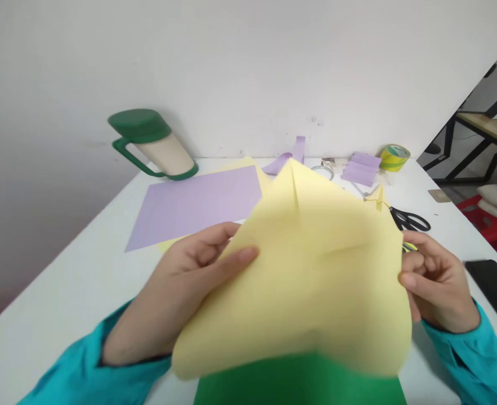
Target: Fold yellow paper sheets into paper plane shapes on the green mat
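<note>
Yellow paper (311,287): pale, pointed at top, creased below peak, lower edge curled, blurred. Clamped at opposite sides by left fingers (242,259) and right fingers (417,282).

A yellow, curving paper sheet (316,292) spans between the left hand (201,267) and right hand (438,281), above a green sheet (299,379). Behind it, a rectangular purple paper sheet (197,202) lies left, before a green-lidded cylindrical jug (166,152); black-handled scissors (407,218) lie right

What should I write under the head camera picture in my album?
Left hand and right hand hold creased yellow paper over a green sheet.
</note>
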A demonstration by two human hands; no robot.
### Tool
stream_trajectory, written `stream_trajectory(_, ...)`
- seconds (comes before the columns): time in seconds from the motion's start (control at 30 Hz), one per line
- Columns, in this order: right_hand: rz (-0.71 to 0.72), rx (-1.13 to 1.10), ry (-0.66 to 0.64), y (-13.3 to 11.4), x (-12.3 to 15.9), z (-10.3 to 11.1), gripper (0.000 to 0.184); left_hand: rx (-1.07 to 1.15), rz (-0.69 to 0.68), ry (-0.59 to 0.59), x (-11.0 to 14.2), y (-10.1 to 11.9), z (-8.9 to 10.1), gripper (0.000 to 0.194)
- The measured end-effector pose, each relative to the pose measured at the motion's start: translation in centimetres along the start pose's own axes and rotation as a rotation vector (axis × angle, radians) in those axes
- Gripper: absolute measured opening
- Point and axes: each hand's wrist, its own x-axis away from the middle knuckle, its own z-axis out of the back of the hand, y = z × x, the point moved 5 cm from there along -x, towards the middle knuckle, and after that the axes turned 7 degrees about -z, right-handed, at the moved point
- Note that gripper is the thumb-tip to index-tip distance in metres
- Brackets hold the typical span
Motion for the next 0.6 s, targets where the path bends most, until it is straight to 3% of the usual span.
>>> stream_trajectory(0.1, -0.169, -0.010, -0.099, 2.0, -1.4, 0.0, 0.049, 0.185, 0.212, -0.211, -0.9, -3.2, -2.2, 0.045)
stream_trajectory(0.2, -0.459, 0.123, -0.163, 5.9, -3.1, 0.1, 0.060, 0.024, 0.214, -0.252, -1.4, -7.2, -3.7, 0.036)
stream_trajectory(0.3, -0.514, 0.350, -0.089, 8.2, -4.0, 0.5, 0.064, -0.259, 0.055, -0.317, -1.6, -9.1, -4.3, 0.029)
stream_trajectory(0.37, -0.434, 0.475, -0.066, 8.7, -4.2, 0.4, 0.060, -0.489, -0.054, -0.344, -1.8, -9.1, -4.0, 0.034)
stream_trajectory(0.43, -0.344, 0.569, -0.061, 8.7, -4.1, 0.3, 0.054, -0.771, -0.196, -0.282, -2.4, -8.3, -3.3, 0.044)
stream_trajectory(0.53, -0.292, 0.659, -0.060, 8.7, -3.9, 0.4, 0.049, -1.057, -0.534, -0.224, -2.8, -6.8, -3.9, 0.043)
stream_trajectory(0.6, -0.277, 0.689, -0.057, 8.7, -3.9, 0.5, 0.048, -1.082, -0.754, -0.330, -2.6, -6.7, -6.0, 0.041)
